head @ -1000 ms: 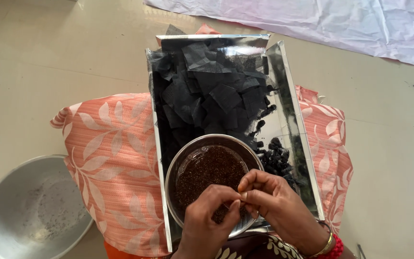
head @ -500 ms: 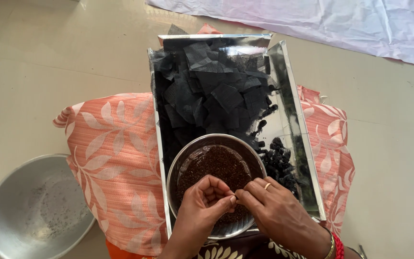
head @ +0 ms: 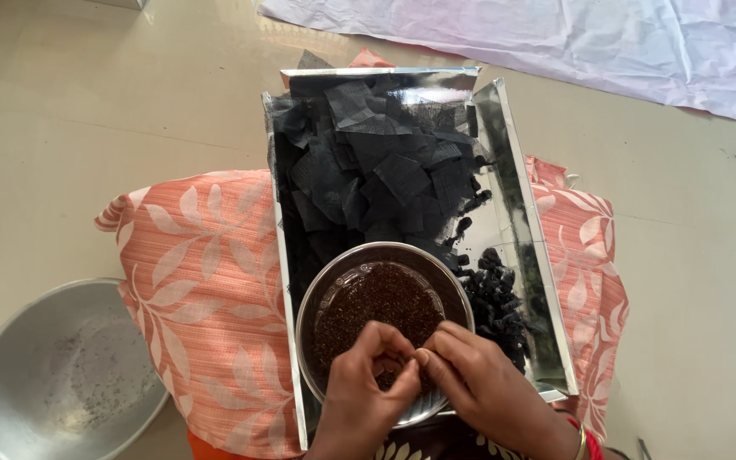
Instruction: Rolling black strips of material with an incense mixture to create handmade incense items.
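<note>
Left hand [head: 366,385] and right hand [head: 483,383] lower over bowl [head: 327,300], fingertips pinched together.

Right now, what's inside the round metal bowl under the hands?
The round metal bowl holds dark brown seed-like grains. The left hand and right hand cover its near part.

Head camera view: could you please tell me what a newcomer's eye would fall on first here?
Most striking is the shiny metal tray at centre, resting on a peach leaf-print cloth and heaped with black mesh squares. At its near end sits a steel bowl of dark brown seeds, over which the left hand and right hand meet, fingertips pinched together. An empty steel bowl lies on the floor at lower left.
</note>
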